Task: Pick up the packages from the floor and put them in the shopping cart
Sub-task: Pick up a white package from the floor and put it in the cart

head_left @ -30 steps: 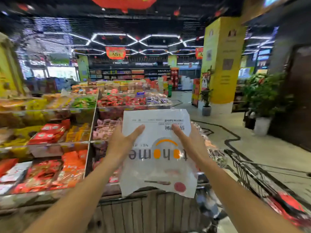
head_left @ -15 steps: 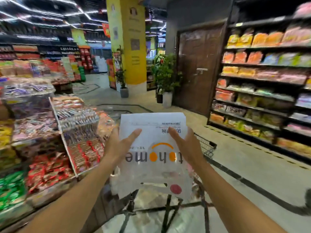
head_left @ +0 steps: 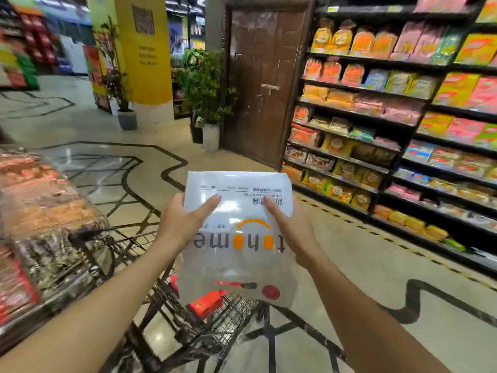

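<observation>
I hold a white plastic package with upside-down grey and orange lettering in front of me, above the shopping cart. My left hand grips its left edge and my right hand grips its right edge, thumbs on the front face. The black wire shopping cart stands just below the package, lower centre. A red packet lies inside the cart, partly hidden by the package's lower edge.
A display stand of clear-wrapped snacks crowds the left, touching the cart's side. Tall shelves of packaged goods line the right. A brown door, potted plants and a yellow pillar stand ahead across tiled floor.
My view has swung to the right, from the snack stands toward the shelves and the door. The cart has come into view under the package. Both hands keep the same grip.
</observation>
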### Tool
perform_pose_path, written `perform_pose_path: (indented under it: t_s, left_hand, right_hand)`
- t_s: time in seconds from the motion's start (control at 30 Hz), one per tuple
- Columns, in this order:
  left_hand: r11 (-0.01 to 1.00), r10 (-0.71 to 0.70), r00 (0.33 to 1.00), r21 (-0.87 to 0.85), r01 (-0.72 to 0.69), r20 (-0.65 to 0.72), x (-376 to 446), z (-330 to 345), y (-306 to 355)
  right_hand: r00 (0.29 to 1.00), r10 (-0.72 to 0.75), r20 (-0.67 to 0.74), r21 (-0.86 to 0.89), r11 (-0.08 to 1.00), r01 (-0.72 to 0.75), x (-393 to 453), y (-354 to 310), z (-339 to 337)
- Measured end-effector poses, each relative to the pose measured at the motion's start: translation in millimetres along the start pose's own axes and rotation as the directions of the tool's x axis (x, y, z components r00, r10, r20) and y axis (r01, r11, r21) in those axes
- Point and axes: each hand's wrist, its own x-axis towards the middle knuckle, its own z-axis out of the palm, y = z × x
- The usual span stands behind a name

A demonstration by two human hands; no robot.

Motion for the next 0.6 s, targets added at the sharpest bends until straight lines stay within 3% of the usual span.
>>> perform_pose_path:
  t_s: [0.37,0.6]
  left_hand:
    - [0.990,-0.139,0.987,-0.024,0.137,-0.082,167.5,80.1,-67.9]
    - [0.943,-0.331,0.929,-0.088,0.320,-0.166,229.9,130.4,-161.0]
  right_hand:
    - [0.983,0.008,0.183,-0.017,1.000,-0.005,208.3,81.5,48.2]
    - [0.890,0.071,0.450,-0.009,0.997,-0.076,318.8,189.9,111.3]
